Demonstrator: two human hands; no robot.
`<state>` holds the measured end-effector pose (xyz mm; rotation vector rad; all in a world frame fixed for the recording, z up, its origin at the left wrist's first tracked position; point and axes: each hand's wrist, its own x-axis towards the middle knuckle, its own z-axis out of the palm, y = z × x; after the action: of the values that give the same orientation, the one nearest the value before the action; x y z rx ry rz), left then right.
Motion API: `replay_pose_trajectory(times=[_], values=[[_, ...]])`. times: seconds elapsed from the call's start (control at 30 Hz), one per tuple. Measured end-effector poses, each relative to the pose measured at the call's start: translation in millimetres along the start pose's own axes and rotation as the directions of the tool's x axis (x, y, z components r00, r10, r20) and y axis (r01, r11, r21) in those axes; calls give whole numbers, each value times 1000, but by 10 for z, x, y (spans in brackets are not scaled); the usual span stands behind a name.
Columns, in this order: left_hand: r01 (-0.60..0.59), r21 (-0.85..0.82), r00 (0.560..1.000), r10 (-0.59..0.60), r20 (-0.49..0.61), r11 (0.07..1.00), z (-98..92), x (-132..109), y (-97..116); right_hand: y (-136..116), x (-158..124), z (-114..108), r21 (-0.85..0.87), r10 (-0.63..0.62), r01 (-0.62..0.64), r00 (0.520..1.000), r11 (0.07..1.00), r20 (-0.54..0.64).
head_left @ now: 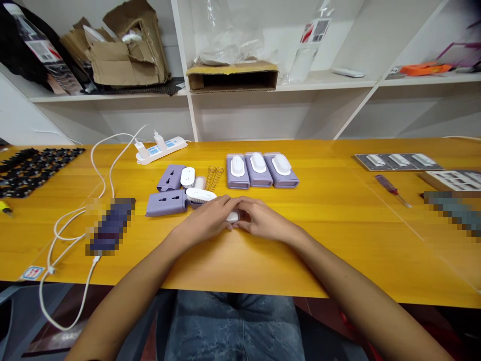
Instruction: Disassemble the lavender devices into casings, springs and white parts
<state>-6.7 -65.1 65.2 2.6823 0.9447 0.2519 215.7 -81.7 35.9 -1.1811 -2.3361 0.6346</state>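
The left hand [216, 214] and right hand [260, 216] meet at the table's [244, 265] near middle, both grasping a small white piece [233, 216], mostly hidden. Purple cases [167, 202] and springs [214, 178] crowd just far-left; a phone [112, 225] lies left, a screwdriver [391, 189] right. On the far shelf [319, 80], a torn cardboard box [124, 62] holds white plastic [132, 37].

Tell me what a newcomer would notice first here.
Likely the left hand and right hand, meeting around a small white piece over the yellow table. Beyond them, three purple blocks topped with white ovals sit in a row. A torn cardboard box occupies the shelf, upper left.
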Motion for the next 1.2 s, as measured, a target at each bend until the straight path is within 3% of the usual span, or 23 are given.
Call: replay_pose_trajectory(times=[0.2,0.33,0.63,0.83,1.07,1.2], values=[[-142,217,972,178,-157,966,168,87,77,40,-12,-57,-215,166,-192,977,958,-131],[-186,244,946,240,-216,952,201,106,169,81,8,-43,-229,237,-279,952,933,-191],[-145,246,968,190,-167,958,368,151,209,162,155,157,-176,159,-202,959,963,-233],[-114,258,970,164,-181,959,347,157,156,187,275,259,-98,170,-207,941,973,-293],[-126,266,968,177,-178,956,305,147,137,253,322,268,79,36,-14,959,997,-280],[-127,252,972,171,-160,959,296,150,128,206,299,217,170,-9,46,977,984,-212]])
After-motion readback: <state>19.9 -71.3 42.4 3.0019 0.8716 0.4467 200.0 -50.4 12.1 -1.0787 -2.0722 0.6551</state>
